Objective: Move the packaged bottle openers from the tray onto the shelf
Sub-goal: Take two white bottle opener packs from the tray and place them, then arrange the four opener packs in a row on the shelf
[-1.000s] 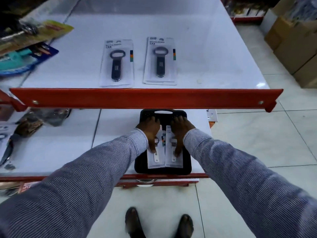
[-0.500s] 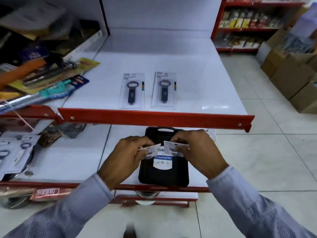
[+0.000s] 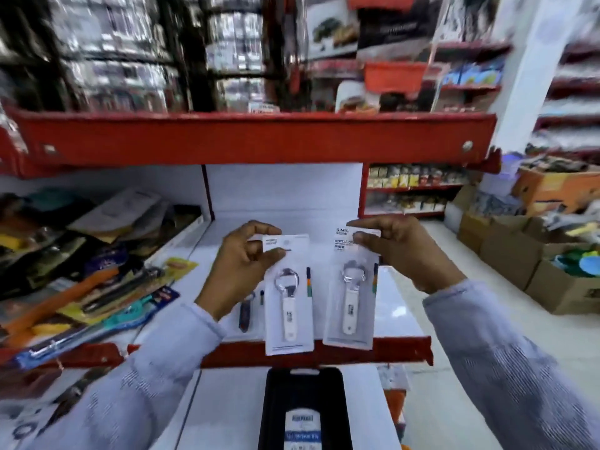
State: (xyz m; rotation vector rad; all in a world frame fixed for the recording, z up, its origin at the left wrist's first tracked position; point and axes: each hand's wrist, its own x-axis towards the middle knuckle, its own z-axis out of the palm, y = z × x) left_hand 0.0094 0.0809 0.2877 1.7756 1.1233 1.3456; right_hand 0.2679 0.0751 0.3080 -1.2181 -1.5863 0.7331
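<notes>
Two white-handled packaged bottle openers (image 3: 289, 295) (image 3: 350, 289) upright side by side above the white shelf (image 3: 394, 316), black tray (image 3: 276, 407) below.

Single head cam, wide-angle, faces forward and slightly down at the white shelf (image 3: 399, 306) from close range; frame motion-blurred.

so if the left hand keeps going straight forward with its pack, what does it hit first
Probably the white shelf: the left hand dangles its white-handled opener pack above the front edge. A dark-handled opener lies below; depth is unclear.
</notes>
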